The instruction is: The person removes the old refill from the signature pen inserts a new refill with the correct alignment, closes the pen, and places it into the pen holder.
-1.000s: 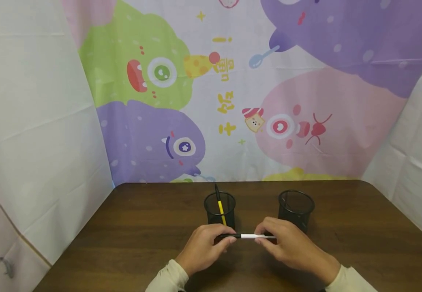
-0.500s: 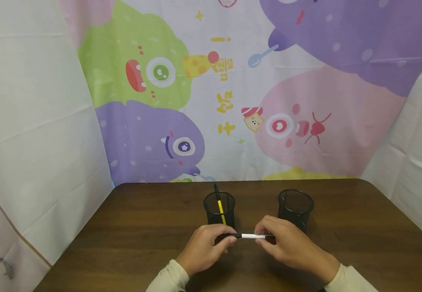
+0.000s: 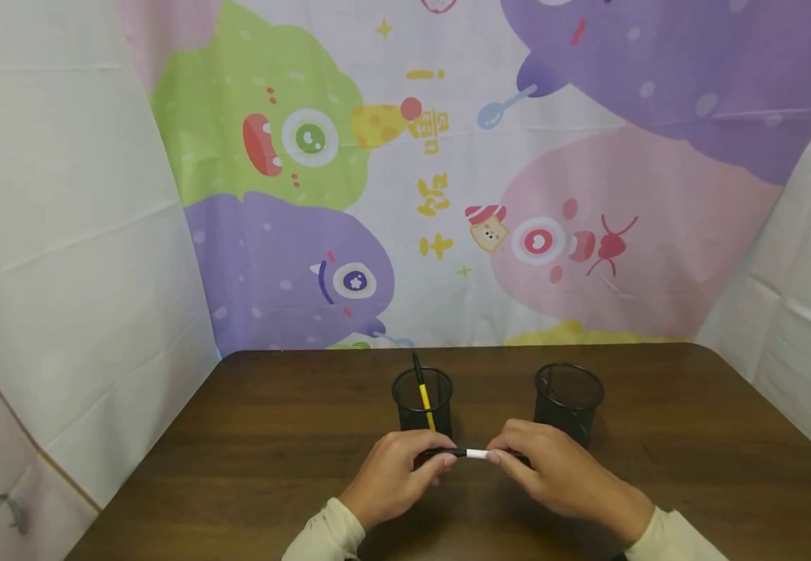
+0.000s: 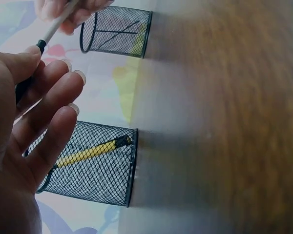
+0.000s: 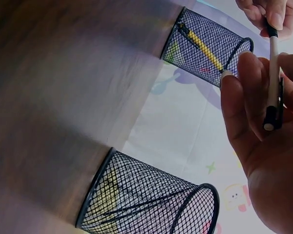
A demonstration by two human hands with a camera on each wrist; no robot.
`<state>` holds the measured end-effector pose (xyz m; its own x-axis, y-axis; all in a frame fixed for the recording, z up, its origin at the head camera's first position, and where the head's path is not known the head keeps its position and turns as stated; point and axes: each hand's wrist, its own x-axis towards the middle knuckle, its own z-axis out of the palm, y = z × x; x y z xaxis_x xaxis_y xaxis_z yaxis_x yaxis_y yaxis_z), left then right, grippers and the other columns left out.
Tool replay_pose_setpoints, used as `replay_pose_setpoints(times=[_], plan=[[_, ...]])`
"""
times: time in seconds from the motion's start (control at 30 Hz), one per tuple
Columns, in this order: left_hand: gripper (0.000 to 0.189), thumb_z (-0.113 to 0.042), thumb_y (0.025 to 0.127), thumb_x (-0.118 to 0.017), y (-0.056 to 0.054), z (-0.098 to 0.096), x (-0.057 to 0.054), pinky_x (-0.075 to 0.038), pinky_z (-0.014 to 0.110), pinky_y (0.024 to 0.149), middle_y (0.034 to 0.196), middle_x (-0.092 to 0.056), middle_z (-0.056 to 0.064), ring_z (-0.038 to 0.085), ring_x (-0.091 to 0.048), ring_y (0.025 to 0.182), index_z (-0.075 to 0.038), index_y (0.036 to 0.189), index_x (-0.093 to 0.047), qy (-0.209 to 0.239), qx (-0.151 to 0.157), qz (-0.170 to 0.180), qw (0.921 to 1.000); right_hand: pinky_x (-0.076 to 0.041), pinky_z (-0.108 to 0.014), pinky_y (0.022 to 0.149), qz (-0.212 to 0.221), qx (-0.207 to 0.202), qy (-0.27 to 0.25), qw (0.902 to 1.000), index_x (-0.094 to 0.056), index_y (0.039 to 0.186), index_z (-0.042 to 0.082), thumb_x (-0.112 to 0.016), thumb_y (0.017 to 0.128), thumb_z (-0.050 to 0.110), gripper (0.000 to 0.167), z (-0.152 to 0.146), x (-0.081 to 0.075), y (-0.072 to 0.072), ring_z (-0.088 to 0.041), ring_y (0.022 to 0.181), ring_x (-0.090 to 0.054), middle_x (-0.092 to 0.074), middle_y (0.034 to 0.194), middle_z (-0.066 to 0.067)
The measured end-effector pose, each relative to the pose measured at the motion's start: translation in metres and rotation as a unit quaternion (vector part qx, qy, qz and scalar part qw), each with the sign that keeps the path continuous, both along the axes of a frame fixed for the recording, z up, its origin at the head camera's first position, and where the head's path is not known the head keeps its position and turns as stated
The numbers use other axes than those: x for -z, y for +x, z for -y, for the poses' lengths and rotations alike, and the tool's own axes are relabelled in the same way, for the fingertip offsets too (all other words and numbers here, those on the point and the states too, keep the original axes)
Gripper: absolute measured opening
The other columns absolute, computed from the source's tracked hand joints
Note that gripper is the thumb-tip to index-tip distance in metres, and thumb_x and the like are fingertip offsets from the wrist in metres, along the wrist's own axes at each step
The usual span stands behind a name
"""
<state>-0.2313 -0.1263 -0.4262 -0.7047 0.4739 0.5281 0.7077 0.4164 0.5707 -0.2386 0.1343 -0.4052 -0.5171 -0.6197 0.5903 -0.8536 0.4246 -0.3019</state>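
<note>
From where I sit, the head view has the black-and-white pen [image 3: 477, 453] level between both hands: the left hand [image 3: 394, 471] pinches its black end, the right hand [image 3: 552, 471] its white barrel. Just beyond the left grip is a mesh cup [image 3: 400, 405] with a yellow pen [image 3: 424, 399] leaning above its rim; just beyond the right grip is a second mesh cup [image 3: 561, 414]. Straight past my pen, a gap runs between the cups to the far edge of the table [image 3: 272, 436], where a printed cloth [image 3: 440, 312] hangs. Bare wood stretches outward from either grip toward the side edges.

On the left wrist, I see thumb and forefinger clamped on the black part, the remaining fingers spread loosely across the nearer cup's outline; I can't tell whether they touch it.

On the right wrist, thumb and fingers grip the barrel, its clip end reaching back over the palm, well off the wood.
</note>
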Motion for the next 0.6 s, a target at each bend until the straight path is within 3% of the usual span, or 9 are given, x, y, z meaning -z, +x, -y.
replay_pose_setpoints(times=[0.6], plan=[[0.01, -0.023, 0.099, -0.066, -0.0008, 0.002, 0.0005, -0.051, 0.015, 0.059, 0.081, -0.068, -0.007, -0.006, -0.06, 0.063, -0.016, 0.104, -0.071, 0.007, 0.002, 0.009, 0.9999, -0.042, -0.013, 0.062, -0.039, 0.001, -0.019, 0.9991, -0.068, 0.097, 0.023, -0.075, 0.092, 0.015, 0.011, 0.0012, 0.0001, -0.0008, 0.004, 0.071, -0.047, -0.051, 0.086, 0.02]])
